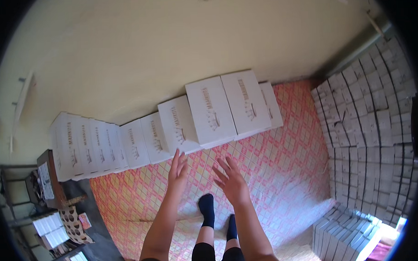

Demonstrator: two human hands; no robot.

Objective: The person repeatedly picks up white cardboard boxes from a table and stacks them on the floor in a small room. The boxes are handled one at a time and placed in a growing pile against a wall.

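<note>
Both arms stretch forward over the patterned floor. My left hand [177, 167] is empty, its fingers extended, and appears just below the near edge of a white box [178, 122] in the picture. My right hand [231, 181] is spread, also with nothing in it, below the larger white box [211, 111]. A gap separates the two hands. Another large white box [246, 102] stands to the right of that one, and a lower white box [271, 105] ends the row. Whether any hand touches a box cannot be made out; both look apart from them.
White boxes [85, 146] continue left along the wall. At right rises a tall wall of stacked strapped boxes [363, 120], with another stack [346, 234] nearer. Shelving [25, 206] and a brown cabinet [52, 179] stand left. Red-and-cream patterned flooring [283, 160] lies underfoot.
</note>
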